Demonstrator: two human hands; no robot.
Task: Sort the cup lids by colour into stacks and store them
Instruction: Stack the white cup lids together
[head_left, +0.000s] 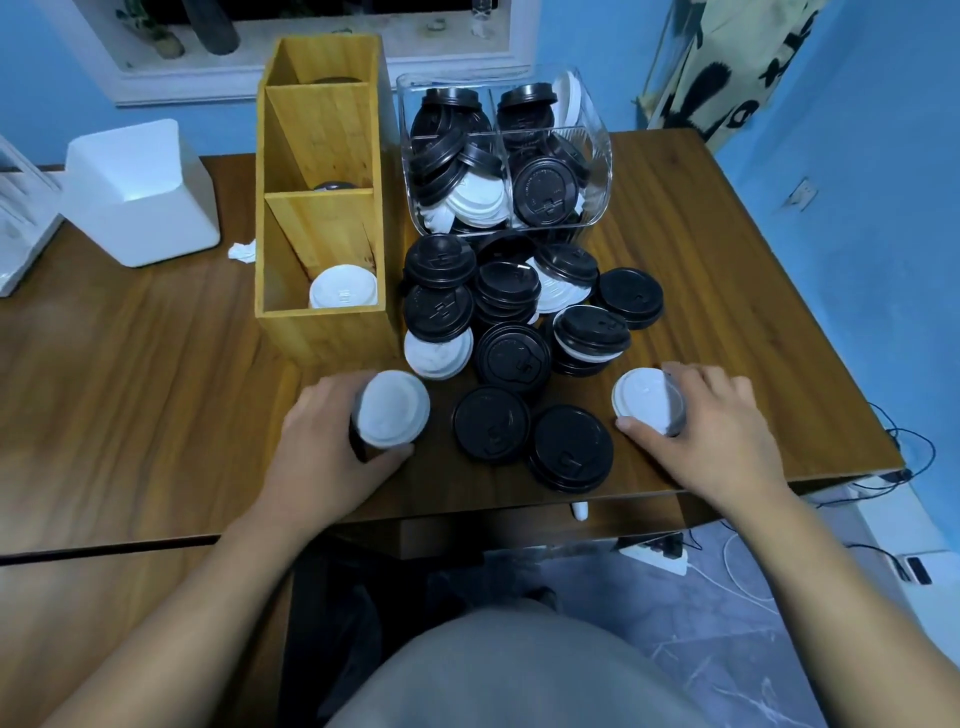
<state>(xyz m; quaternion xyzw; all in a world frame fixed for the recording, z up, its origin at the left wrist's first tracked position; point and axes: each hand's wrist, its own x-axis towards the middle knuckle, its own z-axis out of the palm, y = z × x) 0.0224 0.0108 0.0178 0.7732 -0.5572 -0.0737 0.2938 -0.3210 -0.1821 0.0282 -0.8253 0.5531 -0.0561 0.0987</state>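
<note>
Your left grip (332, 441) is curled round a short stack of lids (395, 410) near the front edge of the surface (156, 364). The stack is white on top, with something dark at its lower side. Your right grip (717, 426) clasps a white lid (647, 400) between thumb and fingers, towards the front right corner. Between the two, a pair of black lids (491, 423) lies flat by the front edge, one overlapping the other.

Behind them sits a loose pile (514, 312) of mixed black and white lids, at the mouth of the clear bin (597, 156). The bin is tipped towards you at the back edge. A divider splits it in two, and both halves hold black and white lids jumbled together.

Just left of the pile stands the wooden organiser (322, 332) with three compartments. The nearest holds white lids (343, 293); the middle and far ones each show a dark lid low down. A white box (140, 208) stands at the back left.
</note>
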